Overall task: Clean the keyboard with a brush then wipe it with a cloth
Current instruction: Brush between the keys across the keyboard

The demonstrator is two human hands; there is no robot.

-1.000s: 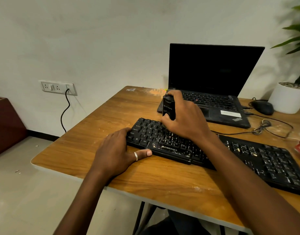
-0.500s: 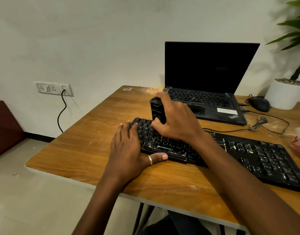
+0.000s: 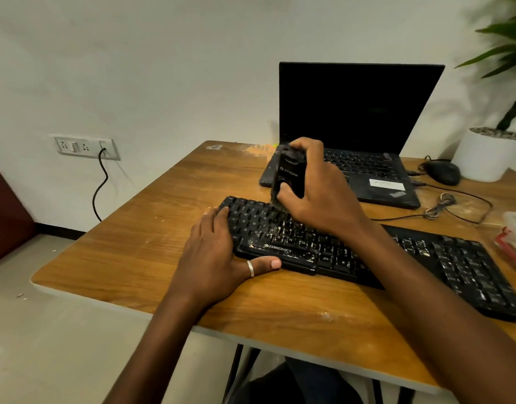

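Soft, even indoor light all round. The laptop (image 3: 358, 112) screen reads flat black. Faint leaf shadows mottle the wall (image 3: 466, 106) at 2 o'clock, where the plant (image 3: 507, 33) smears into blur. The brush (image 3: 290, 176) looks slightly soft, while the keyboard (image 3: 280, 237) lettering stays crisp. Wide-angle distortion bows the table (image 3: 128, 252) edge at 7 o'clock.

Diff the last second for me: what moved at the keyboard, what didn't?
The right hand swept the brush left along the back rows of the keyboard, then back right to about where it began. The left hand went from cupping the keyboard's left end to laying its fingers on the end keys, thumb against the front edge. Unchanged: grip on the brush; keyboard, laptop and mouse in place.
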